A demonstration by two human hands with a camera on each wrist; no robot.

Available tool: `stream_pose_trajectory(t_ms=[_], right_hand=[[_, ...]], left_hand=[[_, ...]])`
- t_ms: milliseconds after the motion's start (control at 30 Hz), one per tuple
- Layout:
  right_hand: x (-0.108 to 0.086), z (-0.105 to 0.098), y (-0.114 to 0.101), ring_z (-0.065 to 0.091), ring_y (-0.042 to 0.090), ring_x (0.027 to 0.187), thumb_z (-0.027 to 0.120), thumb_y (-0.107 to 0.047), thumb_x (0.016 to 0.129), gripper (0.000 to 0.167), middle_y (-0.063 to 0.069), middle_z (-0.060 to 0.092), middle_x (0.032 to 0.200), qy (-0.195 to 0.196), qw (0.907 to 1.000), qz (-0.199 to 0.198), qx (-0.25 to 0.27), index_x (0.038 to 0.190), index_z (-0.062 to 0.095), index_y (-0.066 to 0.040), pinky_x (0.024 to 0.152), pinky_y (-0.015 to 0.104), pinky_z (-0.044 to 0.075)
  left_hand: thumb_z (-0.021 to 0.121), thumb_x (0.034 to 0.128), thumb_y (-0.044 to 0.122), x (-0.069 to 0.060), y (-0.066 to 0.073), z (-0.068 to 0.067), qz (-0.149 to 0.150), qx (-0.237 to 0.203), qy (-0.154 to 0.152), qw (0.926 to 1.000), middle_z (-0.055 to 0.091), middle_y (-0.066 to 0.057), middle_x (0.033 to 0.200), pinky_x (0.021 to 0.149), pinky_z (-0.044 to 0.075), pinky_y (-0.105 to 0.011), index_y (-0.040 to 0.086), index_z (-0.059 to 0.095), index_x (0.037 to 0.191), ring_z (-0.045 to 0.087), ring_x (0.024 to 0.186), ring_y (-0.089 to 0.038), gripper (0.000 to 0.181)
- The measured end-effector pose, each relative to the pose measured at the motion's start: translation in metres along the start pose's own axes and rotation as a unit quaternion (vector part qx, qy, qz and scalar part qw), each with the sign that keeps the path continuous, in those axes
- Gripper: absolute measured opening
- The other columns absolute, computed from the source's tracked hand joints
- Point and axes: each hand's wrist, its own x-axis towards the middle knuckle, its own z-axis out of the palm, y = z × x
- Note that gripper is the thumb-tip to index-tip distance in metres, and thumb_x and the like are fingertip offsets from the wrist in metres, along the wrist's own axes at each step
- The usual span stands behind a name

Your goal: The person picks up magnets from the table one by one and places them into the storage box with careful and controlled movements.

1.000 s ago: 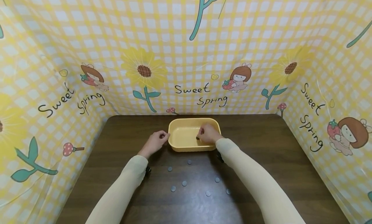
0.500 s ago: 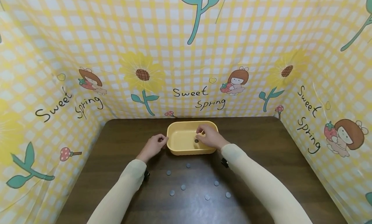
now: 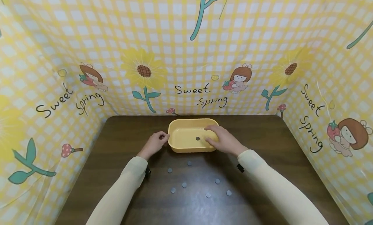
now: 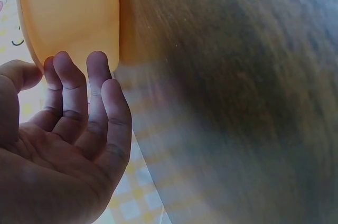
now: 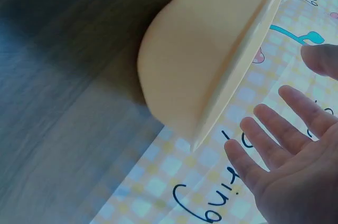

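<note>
The yellow tray (image 3: 189,150) stands upright on the tabletop (image 3: 131,127), just beside the far edge and about midway between the left and right edges. One dark disc (image 3: 197,138) lies flat on the tray floor, slightly right of center. Seven grey discs (image 3: 184,185) lie apart from one another on the tabletop, nearer the front than the tray; four are on the left side of this group and three on the right. Judged from this distribution, transfer of the discs to the tray is at an early stage: one appears done, and seven are left in view. The right end of the tray floor is partly covered, so whether further discs lie there cannot be told; the front edge of the tabletop is likewise out of view. The left hand (image 3: 154,143) is at the left end of the tray, thumb and forefinger pinching the rim, the remaining fingers bent loosely by the end wall. The right hand (image 3: 225,139) is over the right end of the tray, thumb and fingers spread well apart, with nothing held; its release of the disc on the floor is judged complete.
</note>
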Motion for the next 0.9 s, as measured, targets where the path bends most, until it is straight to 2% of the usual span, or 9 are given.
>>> stream_pose_trajectory(t_ms=[333, 633, 767, 900], right_hand=[[-0.037, -0.008, 0.002, 0.053, 0.036, 0.143, 0.076, -0.027, 0.103, 0.047, 0.013, 0.061, 0.150, 0.022, 0.9992, -0.030, -0.012, 0.144, 0.064, -0.010, 0.118, 0.057, 0.042], [-0.070, -0.003, 0.011, 0.055, 0.030, 0.141, 0.078, -0.026, 0.101, 0.046, 0.011, 0.061, 0.150, 0.048, 0.9959, -0.074, -0.021, 0.142, 0.066, -0.011, 0.115, 0.053, 0.045], [-0.081, 0.000, 0.014, 0.057, 0.028, 0.139, 0.079, -0.025, 0.100, 0.042, 0.011, 0.063, 0.147, 0.047, 0.9950, -0.084, -0.022, 0.139, 0.069, -0.011, 0.114, 0.051, 0.047], [-0.088, -0.002, 0.013, 0.058, 0.022, 0.134, 0.079, -0.024, 0.100, 0.037, 0.005, 0.065, 0.141, 0.040, 0.9949, -0.090, -0.021, 0.134, 0.071, -0.013, 0.110, 0.049, 0.050]], left_hand=[[0.055, 0.1132, 0.041, 0.002, 0.004, -0.002, 0.004, 0.006, 0.003, 1.0000, 0.070, -0.007, 0.090, 0.072, 0.044, -0.036, 0.009, 0.069, 0.103, 0.056, 0.076, -0.023, 0.036], [0.055, 0.1131, 0.042, -0.001, 0.002, 0.001, 0.000, 0.008, -0.003, 1.0000, 0.070, -0.008, 0.090, 0.072, 0.045, -0.036, 0.009, 0.070, 0.104, 0.056, 0.076, -0.023, 0.037], [0.055, 0.1130, 0.042, -0.001, 0.000, 0.001, -0.004, 0.010, -0.003, 0.9999, 0.071, -0.009, 0.091, 0.073, 0.044, -0.035, 0.009, 0.070, 0.104, 0.056, 0.077, -0.022, 0.038], [0.055, 0.1135, 0.040, 0.001, 0.005, -0.003, -0.001, 0.009, -0.002, 1.0000, 0.071, -0.012, 0.094, 0.073, 0.045, -0.036, 0.007, 0.069, 0.106, 0.057, 0.078, -0.022, 0.037]])
